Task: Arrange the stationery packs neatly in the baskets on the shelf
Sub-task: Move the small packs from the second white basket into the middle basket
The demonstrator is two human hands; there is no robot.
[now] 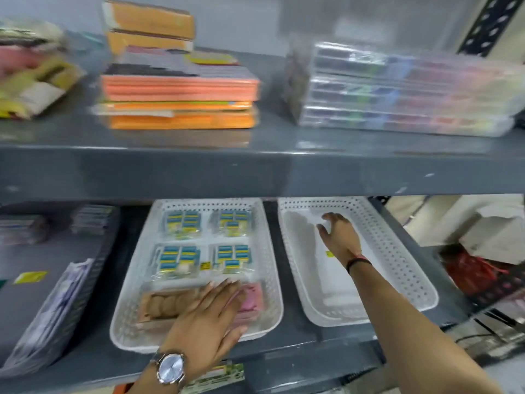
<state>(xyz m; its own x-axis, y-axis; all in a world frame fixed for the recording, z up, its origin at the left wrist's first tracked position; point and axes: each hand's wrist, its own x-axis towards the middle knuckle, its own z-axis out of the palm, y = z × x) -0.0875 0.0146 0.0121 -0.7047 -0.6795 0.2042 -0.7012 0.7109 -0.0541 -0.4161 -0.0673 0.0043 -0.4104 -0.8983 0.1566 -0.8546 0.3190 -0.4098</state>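
Stationery packs (181,258) fill the left basket (267,280), where the left hand (207,317) lies flat, fingers together, on the near-edge packs. Right hand (339,237), fingers spread, reaches into the right basket (397,251).

Two baskets (270,268) (397,251) are moulded in white perforated plastic — matt. The blue-and-yellow packs (181,223) are wrapped in glossy clear film. The shelf (255,172) is grey-painted metal — smooth, slightly scuffed.
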